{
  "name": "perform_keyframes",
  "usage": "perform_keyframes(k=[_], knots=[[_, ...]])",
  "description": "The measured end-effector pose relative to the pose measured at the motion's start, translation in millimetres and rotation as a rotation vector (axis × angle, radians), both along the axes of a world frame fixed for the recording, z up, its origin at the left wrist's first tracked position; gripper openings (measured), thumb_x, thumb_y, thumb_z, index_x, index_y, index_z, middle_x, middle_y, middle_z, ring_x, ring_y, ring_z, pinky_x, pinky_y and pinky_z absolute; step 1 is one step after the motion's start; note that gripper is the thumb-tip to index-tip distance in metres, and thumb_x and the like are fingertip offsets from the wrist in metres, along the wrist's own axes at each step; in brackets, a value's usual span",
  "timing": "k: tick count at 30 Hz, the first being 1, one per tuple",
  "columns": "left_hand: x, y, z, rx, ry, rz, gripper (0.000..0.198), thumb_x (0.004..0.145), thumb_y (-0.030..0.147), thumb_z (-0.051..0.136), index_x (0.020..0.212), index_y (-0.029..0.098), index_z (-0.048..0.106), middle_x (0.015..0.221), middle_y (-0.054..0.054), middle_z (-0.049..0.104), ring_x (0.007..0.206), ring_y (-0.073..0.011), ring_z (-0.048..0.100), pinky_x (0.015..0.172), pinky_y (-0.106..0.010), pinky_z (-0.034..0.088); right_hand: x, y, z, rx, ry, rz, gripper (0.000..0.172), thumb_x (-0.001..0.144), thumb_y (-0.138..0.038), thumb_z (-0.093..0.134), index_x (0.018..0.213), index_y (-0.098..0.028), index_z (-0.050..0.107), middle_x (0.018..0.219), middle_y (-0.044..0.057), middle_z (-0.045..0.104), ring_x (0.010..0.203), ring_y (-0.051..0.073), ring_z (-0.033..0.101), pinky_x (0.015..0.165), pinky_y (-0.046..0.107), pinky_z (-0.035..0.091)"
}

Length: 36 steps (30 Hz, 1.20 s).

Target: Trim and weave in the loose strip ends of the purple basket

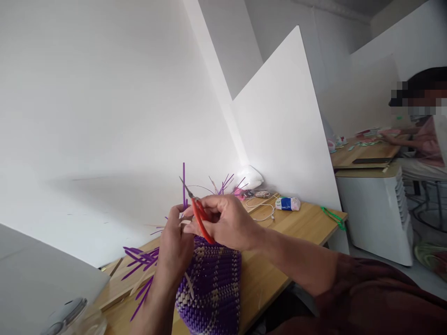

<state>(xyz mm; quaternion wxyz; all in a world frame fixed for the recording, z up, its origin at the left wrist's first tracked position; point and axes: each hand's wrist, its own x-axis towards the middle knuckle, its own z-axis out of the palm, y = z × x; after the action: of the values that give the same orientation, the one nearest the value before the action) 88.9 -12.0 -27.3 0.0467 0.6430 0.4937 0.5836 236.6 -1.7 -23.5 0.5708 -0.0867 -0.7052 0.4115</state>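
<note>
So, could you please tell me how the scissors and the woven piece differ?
The scissors have plain red handles, while the woven piece is purple with cream patterning. The scissors are held in the right hand, blades pointing up; the woven piece extends below that hand. The scissors look smaller than the woven piece. Both are close to the person.

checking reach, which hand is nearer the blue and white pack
Right: the right hand is left of the pack; the left hand is farther left.
</note>
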Motion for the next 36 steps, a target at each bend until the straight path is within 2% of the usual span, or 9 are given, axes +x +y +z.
perform_keyframes(k=[4, 7, 10, 13, 16, 22, 27, 32, 36], knots=[[8.1, -1.6, -1.6, 0.022, 0.076, 0.114, 0.022, 0.089, 0.033, 0.057, 0.105, 0.022, 0.067, 0.085, -0.007, 0.071, 0.075, -0.0221, 0.063, 0.064, -0.029, 0.044, -4.1, 7.2, 3.9, -0.077, 0.107, 0.033, 0.015, 0.069, -0.02, 0.08, 0.082, -0.016, 0.074, 0.062, -0.004, 0.06, 0.054, 0.007, 0.048, 0.052, 0.021, 0.042], [9.0, -5.7, -2.2, -0.098, -0.078, -0.096, 0.04, 0.086, 0.049, 0.064, 0.115, 0.021, 0.065, 0.072, -0.003, 0.067, 0.06, -0.017, 0.058, 0.054, -0.025, 0.042, 1.8, 10.9, 6.1, -0.165, 0.161, 0.05, 0.014, 0.069, -0.022, 0.08, 0.073, -0.015, 0.068, 0.053, -0.006, 0.054, 0.047, 0.005, 0.042, 0.045, 0.02, 0.035], [5.5, -6.8, -2.9, -0.228, -0.335, -0.278, 0.057, 0.065, 0.053, 0.083, 0.108, 0.019, 0.067, 0.069, 0.0, 0.066, 0.057, -0.0137, 0.058, 0.053, -0.022, 0.045, 7.2, 15.3, 5.1, -0.223, 0.197, 0.063, 0.017, 0.068, -0.023, 0.08, 0.068, -0.016, 0.064, 0.05, -0.006, 0.053, 0.046, 0.006, 0.043, 0.045, 0.021, 0.035], [6.3, -8.8, -3.2, -0.207, -0.515, -0.254, 0.05, 0.054, 0.049, 0.09, 0.087, 0.018, 0.069, 0.071, 0.002, 0.065, 0.053, -0.0084, 0.054, 0.045, -0.016, 0.042, 8.3, 21.6, 0.7, -0.283, 0.216, 0.043, 0.019, 0.066, -0.024, 0.081, 0.067, -0.016, 0.063, 0.048, -0.006, 0.053, 0.046, 0.007, 0.044, 0.047, 0.023, 0.037], [14.2, -16.8, -1.9, -0.171, -0.549, -0.227, 0.04, 0.056, 0.043, 0.09, 0.079, 0.018, 0.067, 0.065, 0.005, 0.062, 0.046, -0.0052, 0.048, 0.038, -0.013, 0.034, 7.5, 27.5, -4.8, -0.294, 0.222, 0.034, 0.019, 0.066, -0.025, 0.08, 0.068, -0.017, 0.063, 0.05, -0.006, 0.054, 0.047, 0.007, 0.046, 0.049, 0.023, 0.038], [17.6, -29.1, 5.2, -0.278, -0.454, -0.273, 0.03, 0.064, 0.036, 0.085, 0.081, 0.018, 0.069, 0.045, 0.008, 0.043, 0.037, -0.0029, 0.035, 0.035, -0.012, 0.029, 6.6, 30.5, -9.9, -0.276, 0.197, 0.04, 0.019, 0.066, -0.026, 0.08, 0.067, -0.017, 0.063, 0.049, -0.006, 0.054, 0.046, 0.006, 0.044, 0.048, 0.023, 0.037], [4.0, -22.9, 9.4, -0.315, -0.469, -0.279, 0.032, 0.055, 0.033, 0.087, 0.076, 0.015, 0.07, 0.053, 0.003, 0.054, 0.045, -0.0067, 0.046, 0.04, -0.015, 0.039, 5.2, 24.5, -9.0, -0.239, 0.19, 0.154, 0.02, 0.066, -0.029, 0.08, 0.069, -0.017, 0.063, 0.05, -0.007, 0.054, 0.047, 0.006, 0.043, 0.048, 0.024, 0.037], [3.0, -19.7, 7.5, -0.346, -0.483, -0.327, 0.036, 0.055, 0.035, 0.09, 0.078, 0.013, 0.073, 0.046, 0.004, 0.049, 0.039, -0.0049, 0.039, 0.037, -0.016, 0.033, 4.8, 18.5, -5.5, -0.236, 0.179, 0.136, 0.024, 0.068, -0.033, 0.08, 0.069, -0.017, 0.063, 0.051, -0.007, 0.053, 0.049, 0.007, 0.043, 0.05, 0.025, 0.038], [5.5, -18.3, 2.7, -0.26, -0.584, -0.272, 0.036, 0.054, 0.032, 0.09, 0.078, 0.013, 0.071, 0.047, 0.006, 0.05, 0.04, -0.0043, 0.039, 0.036, -0.014, 0.03, 3.6, 22.9, -21.0, -0.215, 0.165, 0.094, 0.03, 0.073, -0.042, 0.079, 0.075, -0.016, 0.063, 0.054, -0.006, 0.054, 0.051, 0.008, 0.046, 0.053, 0.024, 0.04]])
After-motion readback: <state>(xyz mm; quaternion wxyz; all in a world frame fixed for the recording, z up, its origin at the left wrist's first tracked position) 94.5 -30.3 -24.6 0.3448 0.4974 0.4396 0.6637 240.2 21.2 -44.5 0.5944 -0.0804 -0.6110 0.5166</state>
